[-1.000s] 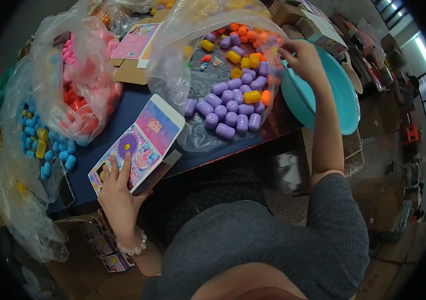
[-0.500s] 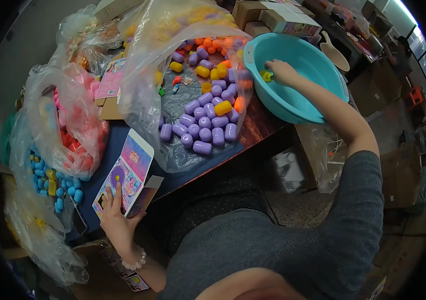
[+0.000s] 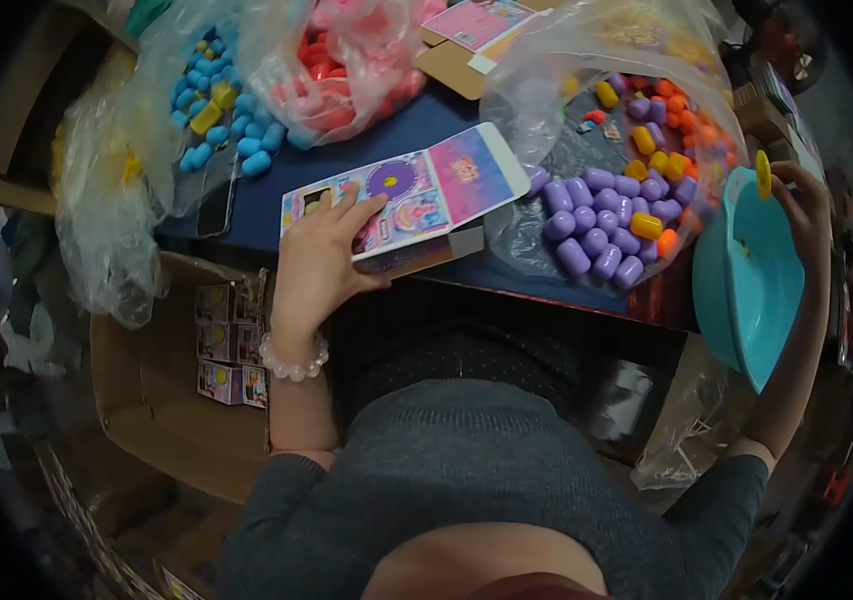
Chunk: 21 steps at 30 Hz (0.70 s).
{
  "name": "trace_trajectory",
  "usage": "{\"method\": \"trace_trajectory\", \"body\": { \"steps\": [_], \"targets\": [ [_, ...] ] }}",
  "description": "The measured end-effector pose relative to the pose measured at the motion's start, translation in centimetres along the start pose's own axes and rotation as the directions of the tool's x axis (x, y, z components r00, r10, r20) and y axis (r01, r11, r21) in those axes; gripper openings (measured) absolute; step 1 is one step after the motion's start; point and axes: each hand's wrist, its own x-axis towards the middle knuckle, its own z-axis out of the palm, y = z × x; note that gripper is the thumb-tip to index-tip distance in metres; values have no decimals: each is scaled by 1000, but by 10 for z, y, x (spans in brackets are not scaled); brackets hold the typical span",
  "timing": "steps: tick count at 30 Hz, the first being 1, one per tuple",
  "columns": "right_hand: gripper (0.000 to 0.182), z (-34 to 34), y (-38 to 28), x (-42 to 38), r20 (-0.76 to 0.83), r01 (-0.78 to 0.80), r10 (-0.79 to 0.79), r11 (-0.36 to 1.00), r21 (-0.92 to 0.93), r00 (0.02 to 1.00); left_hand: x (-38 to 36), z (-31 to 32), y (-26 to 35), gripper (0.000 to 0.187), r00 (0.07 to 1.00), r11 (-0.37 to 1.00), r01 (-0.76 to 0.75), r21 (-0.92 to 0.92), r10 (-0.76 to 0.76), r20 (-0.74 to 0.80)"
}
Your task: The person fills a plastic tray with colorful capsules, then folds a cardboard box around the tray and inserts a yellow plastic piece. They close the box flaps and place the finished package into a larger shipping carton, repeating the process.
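Note:
My left hand (image 3: 319,250) holds a small printed cardboard box (image 3: 412,215) on the table, fingers spread over its colourful front and thumb along its lower side. The box's long flap, pink and blue, stands open toward the right. At the far right, my right hand (image 3: 807,205) pinches a small yellow piece (image 3: 764,175), rounded and thin as seen from here. It is raised at the rim of a turquoise basin (image 3: 722,265). A few tiny yellow bits (image 3: 746,249) show inside the basin.
A clear bag of purple, yellow and orange capsules (image 3: 597,215) lies beside the box. Behind are bags of red-pink capsules (image 3: 322,95) and blue ones (image 3: 257,160). A phone (image 3: 217,195) rests near the table edge. Below left, a carton (image 3: 162,410) holds several small boxes (image 3: 217,340).
My right hand has come up out of the basin with the yellow piece. The view has swung left, so everything sits further right; my left hand stays on the box.

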Motion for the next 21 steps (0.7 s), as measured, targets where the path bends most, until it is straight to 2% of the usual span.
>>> {"method": "trace_trajectory", "body": {
  "steps": [2, 4, 7, 10, 11, 13, 16, 20, 21],
  "targets": [
    [10, 26, -83, 16, 51, 225, -236, 960, 168, 970, 3, 0, -12, 86, 1000, 1000, 4, -10, -4, 18],
    [12, 74, -129, 47, 142, 410, -472, 853, 322, 870, 11, -2, -21, 88, 1000, 999, -5, -34, 6, 30],
    [17, 157, -195, 99, 379, 460, -558, 827, 323, 738, 32, -22, -27, 81, 976, 980, 48, -192, -5, 216],
    [19, 245, -212, 150, 527, 565, -667, 738, 369, 527, 46, -23, -43, 82, 978, 993, 13, -119, 12, 208],
    [19, 262, -218, 158, 538, 558, -663, 741, 373, 521, 49, -22, -48, 85, 981, 990, -7, -142, 34, 191],
    [19, 289, -224, 166, 646, 588, -630, 739, 329, 430, 55, -22, -56, 85, 976, 987, -33, -156, 65, 206],
    [18, 307, -227, 175, 633, 601, -686, 689, 405, 359, 59, -18, -62, 84, 975, 980, -87, -179, 121, 186],
    [19, 302, -238, 170, 678, 629, -643, 701, 335, 356, 64, -18, -64, 81, 970, 976, -73, -205, 117, 214],
    [17, 300, -241, 168, 687, 602, -616, 732, 318, 386, 65, -17, -65, 80, 969, 971, -73, -230, 123, 215]
  ]
}}
